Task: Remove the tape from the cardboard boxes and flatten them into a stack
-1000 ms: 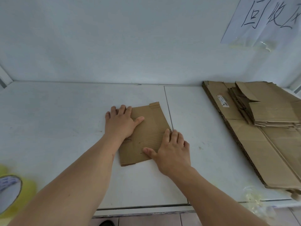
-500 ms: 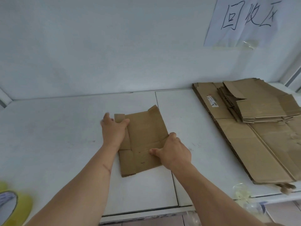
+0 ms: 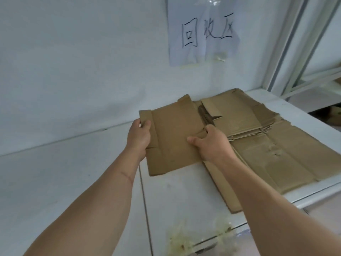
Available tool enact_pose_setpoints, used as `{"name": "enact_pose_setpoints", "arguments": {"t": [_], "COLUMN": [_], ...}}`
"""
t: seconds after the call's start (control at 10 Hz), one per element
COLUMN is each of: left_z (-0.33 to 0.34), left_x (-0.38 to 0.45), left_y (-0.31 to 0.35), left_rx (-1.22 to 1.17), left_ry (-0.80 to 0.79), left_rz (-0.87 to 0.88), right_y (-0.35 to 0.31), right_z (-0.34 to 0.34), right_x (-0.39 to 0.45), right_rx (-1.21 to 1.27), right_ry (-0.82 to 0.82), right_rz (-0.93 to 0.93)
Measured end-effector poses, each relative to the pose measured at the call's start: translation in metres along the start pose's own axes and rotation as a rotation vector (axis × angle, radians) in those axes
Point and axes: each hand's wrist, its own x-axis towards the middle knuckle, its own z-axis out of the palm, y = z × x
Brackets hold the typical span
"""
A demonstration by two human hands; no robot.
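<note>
Head view: your left hand [image 3: 138, 137] gripped the left edge of the flattened brown cardboard box [image 3: 175, 137], thumb on top; your right hand [image 3: 212, 143] pinched its right edge. The box was held between them, just left of the stack of flattened brown cardboard [image 3: 267, 145] on the white table [image 3: 73, 182].

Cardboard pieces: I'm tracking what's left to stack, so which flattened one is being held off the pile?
The small flattened box, gripped by the left hand and right hand. The other flattened boxes lie in the stack on the table.
</note>
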Motion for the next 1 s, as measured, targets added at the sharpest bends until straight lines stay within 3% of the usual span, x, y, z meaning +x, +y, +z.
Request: {"name": "enact_pose_setpoints", "arguments": {"t": [0.2, 0.3, 0.5, 0.7, 1.0], "left_z": [0.131, 0.188, 0.245, 0.261, 0.263], "left_x": [0.031, 0.042, 0.066, 0.075, 0.081], "left_y": [0.038, 0.054, 0.034, 0.003, -0.007], "left_rx": [-0.007, 0.137, 0.378, 0.587, 0.698], "left_ry": [-0.007, -0.006, -0.028, 0.004, 0.011], "left_rz": [0.080, 0.110, 0.147, 0.196, 0.237], "right_y": [0.028, 0.047, 0.094, 0.128, 0.142], "right_z": [-0.082, -0.110, -0.119, -0.103, -0.094], "right_x": [0.069, 0.101, 0.142, 0.149, 0.153], "right_rx": [-0.320, -0.400, -0.565, -0.537, -0.518], "right_ry": [0.223, 0.350, 0.438, 0.376, 0.370], "right_rz": [0.072, 0.042, 0.044, 0.071, 0.079]}}
